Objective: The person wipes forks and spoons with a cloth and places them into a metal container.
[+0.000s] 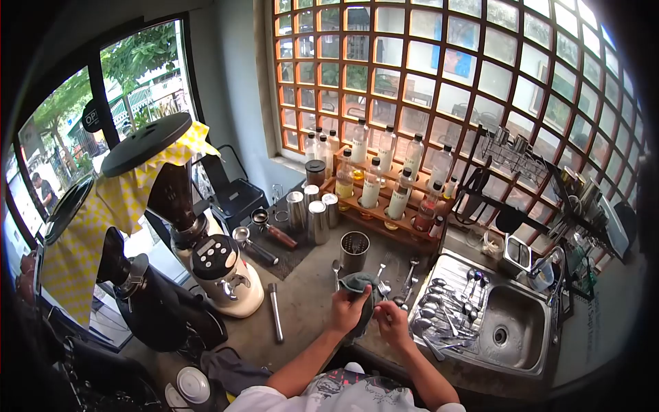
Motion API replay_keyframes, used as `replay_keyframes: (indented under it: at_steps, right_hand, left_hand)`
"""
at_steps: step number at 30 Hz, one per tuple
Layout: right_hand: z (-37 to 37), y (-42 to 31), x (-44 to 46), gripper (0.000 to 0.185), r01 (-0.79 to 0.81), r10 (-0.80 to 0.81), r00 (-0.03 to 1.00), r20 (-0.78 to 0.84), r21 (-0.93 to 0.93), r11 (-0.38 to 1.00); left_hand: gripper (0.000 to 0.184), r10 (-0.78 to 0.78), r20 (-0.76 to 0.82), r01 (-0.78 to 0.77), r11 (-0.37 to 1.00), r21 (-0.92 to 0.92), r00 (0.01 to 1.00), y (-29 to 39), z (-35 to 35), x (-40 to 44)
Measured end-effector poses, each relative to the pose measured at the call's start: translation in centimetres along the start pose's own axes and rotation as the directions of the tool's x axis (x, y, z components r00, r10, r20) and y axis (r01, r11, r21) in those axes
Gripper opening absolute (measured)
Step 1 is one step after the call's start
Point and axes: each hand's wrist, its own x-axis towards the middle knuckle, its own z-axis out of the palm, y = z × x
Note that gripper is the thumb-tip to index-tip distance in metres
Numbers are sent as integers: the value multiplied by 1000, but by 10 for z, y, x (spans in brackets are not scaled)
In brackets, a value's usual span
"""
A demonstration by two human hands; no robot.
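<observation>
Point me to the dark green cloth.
In the head view, the dark green cloth is below and slightly right of centre, held in the left hand, just nearer the wearer than the perforated metal canister.

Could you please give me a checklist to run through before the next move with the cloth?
1. Cloth held in the left hand: ok.
2. Right hand holding a utensil: cannot tell; its fingertips hide any small item.
3. Cup standing upright on the counter: ok.
4. Drainboard cleared: not ok; spoons lie heaped on it.
5. Spoons dry: cannot tell from this view.
</observation>
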Motion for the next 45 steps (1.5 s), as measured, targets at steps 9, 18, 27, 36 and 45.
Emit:
replay_keyframes:
  at_steps: [9,18,27,36,45]
  right_hand:
    - [-3,-22,2,4,-24,24,994,-104,-1,1000]
    - [-5,-39,6,8,-68,84,975,-206,85,994]
    - [-29,-48,7,10,41,-43,999,-10,-150,988]
    - [-29,-57,20,10,-53,149,967,-205,414,909]
    - [-41,-49,16,14,-34,145,962,-230,427,904]
  left_hand:
    - [19,-43,50,45,999,-29,998,1,8,3]
    - [31,-161,141,165,986,-18,977,10,20,-16]
    - [27,-99,171,112,991,-71,980,10,12,-13]
    - [33,-137,394,73,982,175,909,16,17,-21]
    - [31,4,500,-255,864,434,866,17,13,-21]
